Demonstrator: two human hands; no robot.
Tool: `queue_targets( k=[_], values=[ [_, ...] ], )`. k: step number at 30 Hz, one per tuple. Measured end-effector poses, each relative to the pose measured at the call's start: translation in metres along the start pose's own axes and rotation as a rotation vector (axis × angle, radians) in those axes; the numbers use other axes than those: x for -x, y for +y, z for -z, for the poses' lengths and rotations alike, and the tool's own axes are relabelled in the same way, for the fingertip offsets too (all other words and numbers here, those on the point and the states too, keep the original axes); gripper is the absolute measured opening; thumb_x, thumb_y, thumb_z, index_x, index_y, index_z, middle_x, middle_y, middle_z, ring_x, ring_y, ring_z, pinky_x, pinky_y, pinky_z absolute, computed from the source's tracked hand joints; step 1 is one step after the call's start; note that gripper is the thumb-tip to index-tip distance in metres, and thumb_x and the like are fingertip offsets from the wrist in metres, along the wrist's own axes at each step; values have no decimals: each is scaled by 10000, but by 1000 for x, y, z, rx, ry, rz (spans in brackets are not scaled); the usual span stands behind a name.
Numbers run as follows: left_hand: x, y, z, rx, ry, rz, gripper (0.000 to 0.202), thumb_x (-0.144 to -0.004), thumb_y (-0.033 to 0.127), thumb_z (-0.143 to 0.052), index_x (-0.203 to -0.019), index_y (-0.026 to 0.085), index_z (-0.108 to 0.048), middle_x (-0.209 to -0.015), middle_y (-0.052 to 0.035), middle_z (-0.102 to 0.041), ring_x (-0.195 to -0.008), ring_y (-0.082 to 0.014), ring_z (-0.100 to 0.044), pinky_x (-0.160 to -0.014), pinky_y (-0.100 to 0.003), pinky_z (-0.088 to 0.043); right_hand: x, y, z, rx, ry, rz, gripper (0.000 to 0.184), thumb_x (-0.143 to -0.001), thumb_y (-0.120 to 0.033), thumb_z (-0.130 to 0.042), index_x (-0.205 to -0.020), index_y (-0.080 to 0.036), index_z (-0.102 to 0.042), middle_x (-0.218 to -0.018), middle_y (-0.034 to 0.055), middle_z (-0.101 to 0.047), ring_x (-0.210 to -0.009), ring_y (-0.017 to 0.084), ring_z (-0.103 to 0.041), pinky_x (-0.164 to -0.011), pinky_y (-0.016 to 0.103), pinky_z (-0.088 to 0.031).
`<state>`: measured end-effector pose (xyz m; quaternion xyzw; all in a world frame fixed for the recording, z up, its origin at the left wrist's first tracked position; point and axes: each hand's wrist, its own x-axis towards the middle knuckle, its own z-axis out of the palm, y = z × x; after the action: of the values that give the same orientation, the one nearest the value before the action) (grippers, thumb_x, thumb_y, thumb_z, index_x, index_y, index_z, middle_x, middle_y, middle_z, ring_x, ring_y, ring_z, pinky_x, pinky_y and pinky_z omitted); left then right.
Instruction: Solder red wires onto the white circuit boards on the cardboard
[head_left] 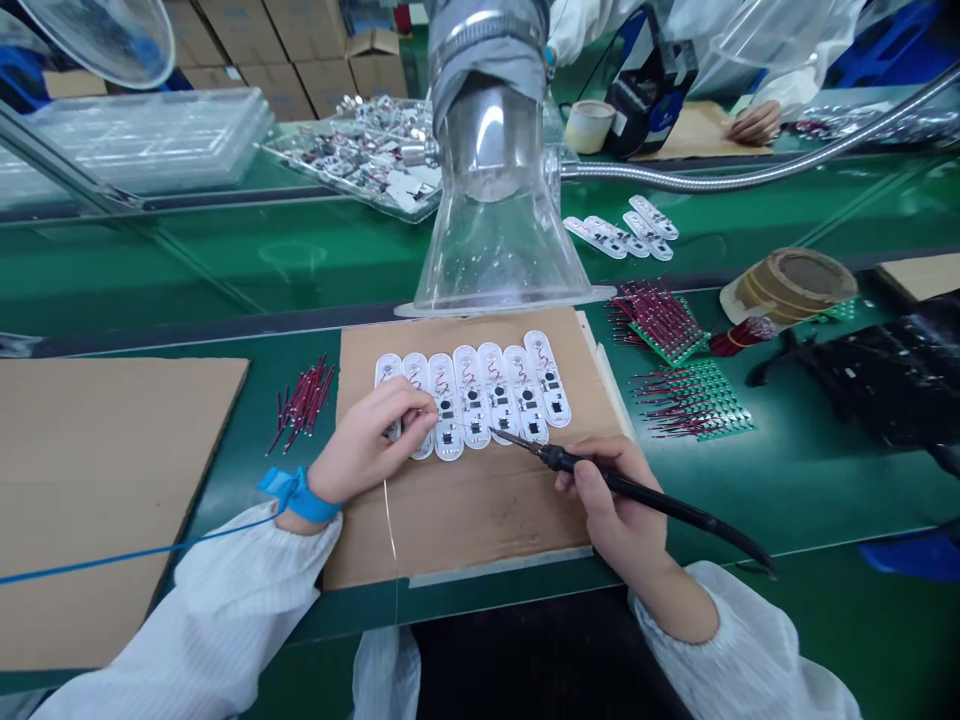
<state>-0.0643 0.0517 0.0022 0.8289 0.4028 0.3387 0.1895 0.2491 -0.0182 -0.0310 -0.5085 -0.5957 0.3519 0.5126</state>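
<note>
Light, brittle white circuit strips [472,395] side by side on cardboard [465,530], best held by the edges; left hand [367,437] half curled over them, grip unclear; right hand [611,500] closed around a soldering iron [592,472]

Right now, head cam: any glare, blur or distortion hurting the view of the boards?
Head view: glare streaks the clear flared plastic fume hood; the white oblong circuit boards stay sharp with mild shine; wide-angle bowing bends the green bench edges toward the frame sides; no obvious motion blur on the black soldering iron.
</note>
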Motion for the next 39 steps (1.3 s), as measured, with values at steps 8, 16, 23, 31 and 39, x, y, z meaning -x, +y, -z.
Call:
queue_targets(
  k=[8, 16, 23, 31, 39],
  values=[
    [1, -2, -8, 4, -66, -13, 117, -1096, 165, -592, -1006, 219, -644, -837, 0, -612, -771, -170, -590, -737, -314, -493, 3, 8, 5, 31, -43, -22, 154, -1093, -408, -720, -1112, -257, -742, -816, 14, -780, -664, 181, -759, -599, 286, -638],
    [0, -1, -9, 14, -84, -40, 105, -1100, 156, -608, -1024, 213, -654, -815, 14, -571, -778, -169, -585, -731, -302, -481, 3, 11, 7, 83, -91, -5, 120, -1090, -380, -724, -1124, -266, -738, -819, 6, -772, -682, 177, -758, -617, 280, -626],
    [-1, 0, -9, 14, -82, -19, 111, -1096, 160, -592, -1023, 214, -657, -811, 10, -562, -762, -170, -579, -718, -301, -485, 3, 10, 7, 71, -87, -1, 128, -1092, -384, -717, -1140, -267, -739, -844, 16, -791, -686, 181, -771, -620, 285, -645],
    [-1, 0, -8, 14, -96, -29, 107, -1092, 154, -601, -1017, 213, -650, -800, 11, -561, -756, -173, -562, -707, -300, -464, 3, 12, 9, 113, -107, 21, 127, -1102, -382, -708, -1168, -276, -735, -854, 9, -789, -700, 178, -768, -662, 299, -641],
    [-2, 0, -9, 20, -92, -48, 105, -1089, 147, -609, -1016, 209, -654, -800, 15, -559, -742, -170, -548, -695, -300, -455, 1, 10, 9, 137, -163, 48, 112, -1095, -371, -726, -1168, -286, -737, -871, 9, -791, -708, 185, -774, -645, 296, -627]
  ],
)
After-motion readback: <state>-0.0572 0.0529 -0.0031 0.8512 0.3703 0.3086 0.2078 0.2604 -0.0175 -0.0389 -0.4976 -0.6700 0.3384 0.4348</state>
